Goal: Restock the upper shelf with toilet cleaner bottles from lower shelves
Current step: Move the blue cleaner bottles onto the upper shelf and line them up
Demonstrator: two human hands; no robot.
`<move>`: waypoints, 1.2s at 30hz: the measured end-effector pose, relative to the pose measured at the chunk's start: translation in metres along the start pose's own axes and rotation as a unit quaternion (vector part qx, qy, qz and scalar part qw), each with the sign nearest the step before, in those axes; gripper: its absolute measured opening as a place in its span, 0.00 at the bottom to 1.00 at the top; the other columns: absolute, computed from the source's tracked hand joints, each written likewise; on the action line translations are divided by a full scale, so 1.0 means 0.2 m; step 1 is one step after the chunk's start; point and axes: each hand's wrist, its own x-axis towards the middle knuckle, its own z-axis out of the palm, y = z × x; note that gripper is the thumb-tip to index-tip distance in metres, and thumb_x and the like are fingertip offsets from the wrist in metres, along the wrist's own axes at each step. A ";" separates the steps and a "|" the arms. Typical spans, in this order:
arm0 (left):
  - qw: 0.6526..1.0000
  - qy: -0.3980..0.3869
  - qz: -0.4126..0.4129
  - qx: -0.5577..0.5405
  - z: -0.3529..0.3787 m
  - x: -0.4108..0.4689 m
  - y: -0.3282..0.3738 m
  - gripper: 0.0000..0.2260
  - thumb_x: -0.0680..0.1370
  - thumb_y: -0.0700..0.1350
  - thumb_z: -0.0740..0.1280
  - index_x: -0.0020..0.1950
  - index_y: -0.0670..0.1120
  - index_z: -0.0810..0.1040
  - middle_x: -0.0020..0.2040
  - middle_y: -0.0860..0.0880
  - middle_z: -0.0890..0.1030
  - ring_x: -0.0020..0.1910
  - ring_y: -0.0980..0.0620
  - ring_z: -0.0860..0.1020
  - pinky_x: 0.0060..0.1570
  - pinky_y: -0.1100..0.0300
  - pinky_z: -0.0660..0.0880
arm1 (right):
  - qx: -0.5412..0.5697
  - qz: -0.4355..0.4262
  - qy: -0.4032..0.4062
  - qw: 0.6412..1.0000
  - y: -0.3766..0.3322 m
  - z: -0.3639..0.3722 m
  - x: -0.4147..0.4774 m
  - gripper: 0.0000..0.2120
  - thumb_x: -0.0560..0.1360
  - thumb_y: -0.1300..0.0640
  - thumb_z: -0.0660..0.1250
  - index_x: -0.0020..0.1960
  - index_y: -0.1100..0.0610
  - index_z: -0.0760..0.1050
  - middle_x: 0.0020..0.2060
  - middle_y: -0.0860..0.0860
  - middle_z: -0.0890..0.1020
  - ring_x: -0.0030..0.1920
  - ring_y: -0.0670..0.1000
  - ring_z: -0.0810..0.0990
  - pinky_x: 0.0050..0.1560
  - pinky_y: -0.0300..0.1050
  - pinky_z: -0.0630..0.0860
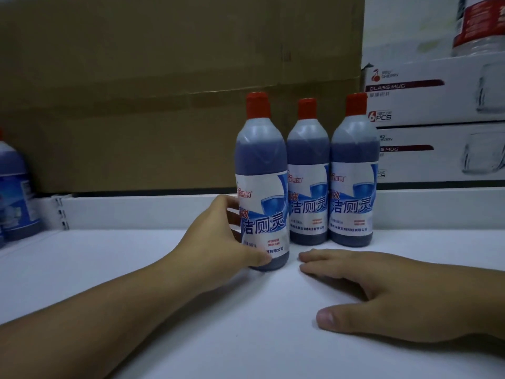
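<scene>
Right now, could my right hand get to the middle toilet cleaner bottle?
Probably yes. The right hand lies flat on the shelf, bare surface between its fingertips and the middle bottle; the nearer bottle and the right bottle crowd its sides.

Your white shelf (pixel 246 337), big cardboard box (pixel 136 105) behind it, stacked white mug boxes (pixel 437 102) at your right, dim light

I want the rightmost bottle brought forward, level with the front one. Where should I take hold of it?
Grip the rightmost bottle round its labelled body, with the right hand coming from the front-right. It stands upright. The middle bottle crowds its left and the mug boxes sit behind, so that side is probably freest.
</scene>
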 end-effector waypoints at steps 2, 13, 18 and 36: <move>1.000 -0.001 0.000 0.000 0.00 0.01 0.00 0.33 0.62 0.42 0.80 0.58 0.55 0.65 0.51 0.58 0.76 0.45 0.57 0.78 0.42 0.64 0.78 | -0.004 -0.005 0.001 1.000 0.00 0.00 0.01 0.38 0.65 0.27 0.56 0.73 0.34 0.51 0.71 0.25 0.50 0.70 0.31 0.53 0.70 0.33 0.50; 0.995 0.013 0.011 0.100 -0.13 -0.04 0.04 0.34 0.61 0.49 0.80 0.63 0.49 0.70 0.56 0.53 0.76 0.46 0.56 0.78 0.44 0.58 0.77 | -0.048 -0.017 0.049 0.998 -0.01 -0.01 -0.02 0.30 0.74 0.36 0.58 0.74 0.42 0.59 0.74 0.38 0.59 0.72 0.41 0.60 0.69 0.38 0.55; 0.973 0.164 0.141 0.078 -0.26 -0.27 0.11 0.08 0.71 0.48 0.73 0.48 0.51 0.78 0.39 0.54 0.79 0.37 0.56 0.77 0.38 0.60 0.73 | -0.140 0.003 0.107 0.984 -0.07 0.02 -0.11 0.23 0.76 0.38 0.56 0.68 0.46 0.69 0.65 0.46 0.75 0.60 0.47 0.73 0.59 0.42 0.68; 0.945 -0.131 -0.299 0.030 0.56 -0.98 -1.12 0.09 0.73 0.47 0.71 0.46 0.44 0.75 0.42 0.47 0.79 0.40 0.49 0.76 0.43 0.56 0.74 | 0.285 0.127 0.121 0.942 -0.03 1.30 -0.25 0.09 0.75 0.54 0.64 0.38 0.54 0.79 0.31 0.48 0.79 0.31 0.42 0.73 0.39 0.39 0.72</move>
